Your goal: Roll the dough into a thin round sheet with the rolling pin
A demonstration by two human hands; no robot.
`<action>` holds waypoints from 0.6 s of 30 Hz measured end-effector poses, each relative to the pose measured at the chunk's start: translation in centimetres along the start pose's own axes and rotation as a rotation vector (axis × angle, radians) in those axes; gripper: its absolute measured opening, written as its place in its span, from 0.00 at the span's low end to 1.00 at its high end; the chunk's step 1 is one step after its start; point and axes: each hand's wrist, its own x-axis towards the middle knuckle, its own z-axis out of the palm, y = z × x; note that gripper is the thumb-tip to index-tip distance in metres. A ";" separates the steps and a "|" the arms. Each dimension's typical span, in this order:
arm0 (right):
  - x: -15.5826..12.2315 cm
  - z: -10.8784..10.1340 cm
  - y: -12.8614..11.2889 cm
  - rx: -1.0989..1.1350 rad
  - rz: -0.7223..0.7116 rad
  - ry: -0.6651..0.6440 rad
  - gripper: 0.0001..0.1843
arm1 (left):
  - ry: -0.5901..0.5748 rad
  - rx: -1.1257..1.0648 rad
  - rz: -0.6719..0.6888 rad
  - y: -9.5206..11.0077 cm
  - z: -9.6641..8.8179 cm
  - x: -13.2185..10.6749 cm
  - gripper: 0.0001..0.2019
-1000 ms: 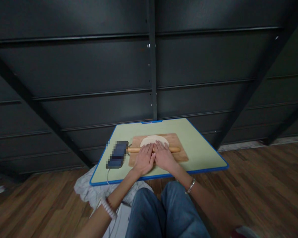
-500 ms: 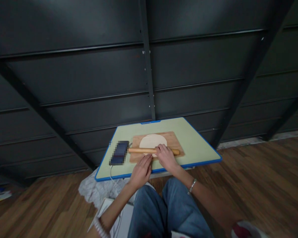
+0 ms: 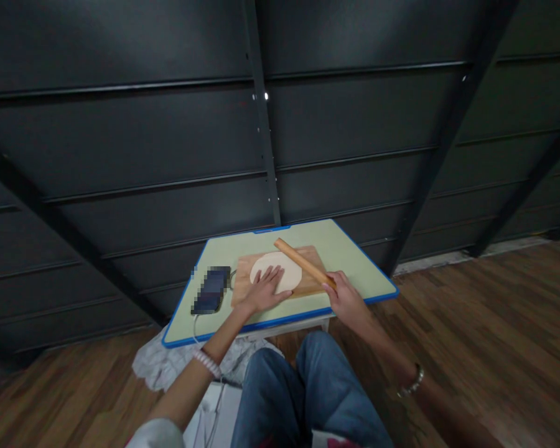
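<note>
Swinging up off the dough since half a second ago, the rolling pin (image 3: pixel 303 262) is now slanting away across the board, its near end clamped in the right hand (image 3: pixel 343 298) at the counter's (image 3: pixel 354 267) front edge. The left hand (image 3: pixel 264 289) is lying flat, fingers spread, on the near side of the round dough (image 3: pixel 284 267), which is resting on the wooden board (image 3: pixel 241 286). Rolling seems to be pausing while the dough is being handled; shifting it is calling for a light, flat palm. A phone (image 3: pixel 210 289) is lying just left of the board, with a dark metal wall (image 3: pixel 168 124) beyond.
</note>
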 end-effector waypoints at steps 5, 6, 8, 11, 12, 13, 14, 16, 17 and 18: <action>-3.5 -1.1 0.7 0.389 0.032 0.028 0.17 | -0.025 0.027 0.030 -0.1 -0.5 0.9 0.36; -4.1 -1.3 0.6 0.450 0.066 0.010 0.18 | -0.020 0.044 0.058 -0.1 -0.7 1.0 0.35; -5.2 -1.5 0.4 0.566 0.155 -0.024 0.21 | -0.009 0.099 0.142 0.0 -1.0 1.3 0.32; -6.8 -1.4 0.6 0.686 0.284 -0.038 0.26 | 0.009 0.193 0.276 0.4 -1.4 1.7 0.22; -7.4 -1.4 0.7 0.703 0.317 -0.040 0.27 | 0.011 0.213 0.309 0.6 -1.4 1.8 0.19; -7.9 -1.3 0.8 0.712 0.345 -0.045 0.27 | 0.012 0.225 0.329 0.8 -1.4 1.9 0.17; -8.4 -1.3 1.0 0.714 0.369 -0.047 0.27 | 0.022 0.228 0.327 1.1 -1.3 1.9 0.17; -9.3 -1.1 1.3 0.710 0.410 -0.041 0.27 | 0.073 0.203 0.267 1.7 -0.7 1.7 0.17; -9.7 -1.1 1.3 0.710 0.428 -0.031 0.27 | 0.107 0.177 0.223 1.9 -0.3 1.6 0.19; -10.0 -1.0 1.4 0.711 0.445 -0.022 0.27 | 0.136 0.145 0.180 2.2 0.0 1.5 0.20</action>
